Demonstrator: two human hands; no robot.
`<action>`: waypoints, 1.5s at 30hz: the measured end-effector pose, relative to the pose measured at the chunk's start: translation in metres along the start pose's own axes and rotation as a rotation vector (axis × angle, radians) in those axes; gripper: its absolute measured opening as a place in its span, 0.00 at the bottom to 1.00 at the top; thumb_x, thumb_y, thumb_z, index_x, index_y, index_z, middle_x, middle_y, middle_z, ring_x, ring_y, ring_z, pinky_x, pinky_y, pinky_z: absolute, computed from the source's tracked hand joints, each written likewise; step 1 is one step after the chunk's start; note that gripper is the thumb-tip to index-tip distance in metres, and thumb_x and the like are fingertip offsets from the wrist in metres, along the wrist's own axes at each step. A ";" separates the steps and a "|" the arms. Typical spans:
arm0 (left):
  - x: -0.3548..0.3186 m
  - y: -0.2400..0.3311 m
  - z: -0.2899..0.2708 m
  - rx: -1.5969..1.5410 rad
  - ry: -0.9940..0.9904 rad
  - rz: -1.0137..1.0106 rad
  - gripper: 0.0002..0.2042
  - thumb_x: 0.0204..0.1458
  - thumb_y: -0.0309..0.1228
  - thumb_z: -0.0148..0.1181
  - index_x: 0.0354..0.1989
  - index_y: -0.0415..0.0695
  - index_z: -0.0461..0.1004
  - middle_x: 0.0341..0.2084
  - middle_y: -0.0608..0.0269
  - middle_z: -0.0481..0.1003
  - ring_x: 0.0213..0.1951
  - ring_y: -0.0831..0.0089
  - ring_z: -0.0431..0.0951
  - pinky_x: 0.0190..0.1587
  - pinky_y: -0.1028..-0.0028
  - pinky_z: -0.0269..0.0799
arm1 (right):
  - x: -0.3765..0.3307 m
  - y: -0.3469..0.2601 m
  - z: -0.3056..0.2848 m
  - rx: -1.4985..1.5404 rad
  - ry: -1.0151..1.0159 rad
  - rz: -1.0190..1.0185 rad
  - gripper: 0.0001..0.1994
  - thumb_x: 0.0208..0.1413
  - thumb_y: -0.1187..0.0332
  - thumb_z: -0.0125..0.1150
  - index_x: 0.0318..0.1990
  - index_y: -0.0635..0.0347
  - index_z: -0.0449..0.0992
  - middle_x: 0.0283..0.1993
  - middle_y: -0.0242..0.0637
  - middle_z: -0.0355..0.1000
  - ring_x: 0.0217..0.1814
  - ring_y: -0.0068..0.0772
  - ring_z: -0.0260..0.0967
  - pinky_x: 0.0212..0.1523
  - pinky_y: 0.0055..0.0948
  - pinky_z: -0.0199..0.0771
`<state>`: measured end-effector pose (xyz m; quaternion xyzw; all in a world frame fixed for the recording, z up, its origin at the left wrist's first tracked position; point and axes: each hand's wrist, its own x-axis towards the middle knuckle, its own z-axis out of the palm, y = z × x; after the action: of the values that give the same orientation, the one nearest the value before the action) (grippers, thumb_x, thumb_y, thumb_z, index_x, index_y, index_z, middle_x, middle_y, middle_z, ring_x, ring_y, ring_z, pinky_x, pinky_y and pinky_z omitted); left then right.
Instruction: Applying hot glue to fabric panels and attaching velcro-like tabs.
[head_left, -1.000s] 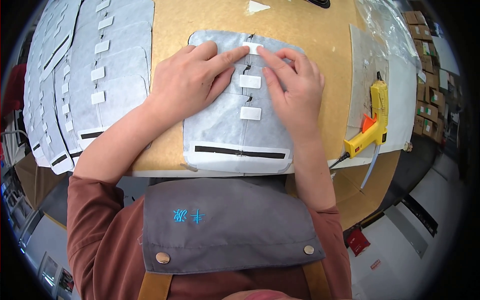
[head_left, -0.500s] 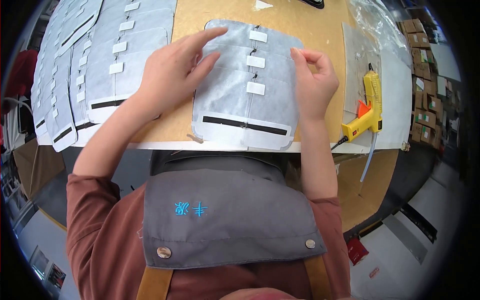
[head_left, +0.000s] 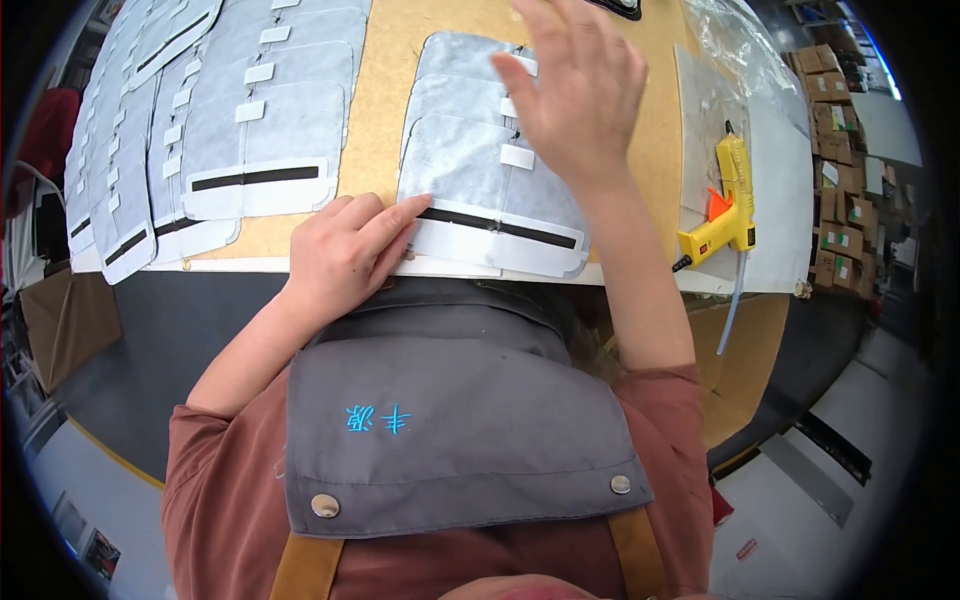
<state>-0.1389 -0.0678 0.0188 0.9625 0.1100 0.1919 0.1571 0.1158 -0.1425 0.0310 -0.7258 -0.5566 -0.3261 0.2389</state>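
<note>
In front of me lies a small stack of overlapping light grey fabric panels [head_left: 455,160], each with a white label tab at the middle and wires running down its centre line. The front panel has a white band with a black strip [head_left: 540,234] along its near edge. My left hand [head_left: 345,250] is closed at this panel's near left corner, index finger on top and thumb by the edge. Over the far right part of the stack hovers my right hand [head_left: 585,95], fingers spread and holding nothing; it hides part of the panels and tabs.
More grey panels [head_left: 300,115] overlap in rows across the table's left side. A yellow glue gun [head_left: 735,200] lies at the right on a pale board, with clear plastic film [head_left: 740,50] beyond it. The table's front edge [head_left: 240,265] runs near my body. Cardboard boxes [head_left: 835,170] stand far right.
My left hand has come down from above the panels to the near left corner. My right hand has moved away from me and leftward, its pinched fingers now spread.
</note>
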 end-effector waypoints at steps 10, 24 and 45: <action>-0.006 -0.007 0.011 -0.042 0.060 0.049 0.16 0.49 0.26 0.67 0.49 0.49 0.81 0.18 0.68 0.66 0.21 0.72 0.69 0.22 0.71 0.64 | 0.035 0.019 0.039 -0.135 0.074 -0.072 0.24 0.57 0.45 0.59 0.57 0.46 0.71 0.60 0.30 0.67 0.60 0.35 0.60 0.54 0.44 0.56; -0.001 -0.010 0.010 -0.052 0.063 0.075 0.14 0.50 0.29 0.67 0.46 0.47 0.80 0.19 0.69 0.64 0.20 0.74 0.67 0.20 0.72 0.63 | 0.041 0.032 0.084 -0.048 -0.110 -0.131 0.22 0.58 0.55 0.60 0.54 0.58 0.69 0.58 0.42 0.67 0.60 0.45 0.62 0.59 0.47 0.56; -0.002 -0.007 0.012 -0.057 0.102 0.100 0.12 0.51 0.29 0.67 0.44 0.47 0.79 0.20 0.69 0.66 0.22 0.73 0.70 0.21 0.72 0.64 | -0.006 0.084 0.011 0.137 -0.579 0.586 0.23 0.52 0.54 0.68 0.47 0.63 0.75 0.50 0.43 0.74 0.53 0.45 0.72 0.53 0.40 0.71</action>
<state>-0.1368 -0.0650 0.0047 0.9509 0.0640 0.2514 0.1687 0.1975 -0.1611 0.0209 -0.8975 -0.3913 0.0112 0.2030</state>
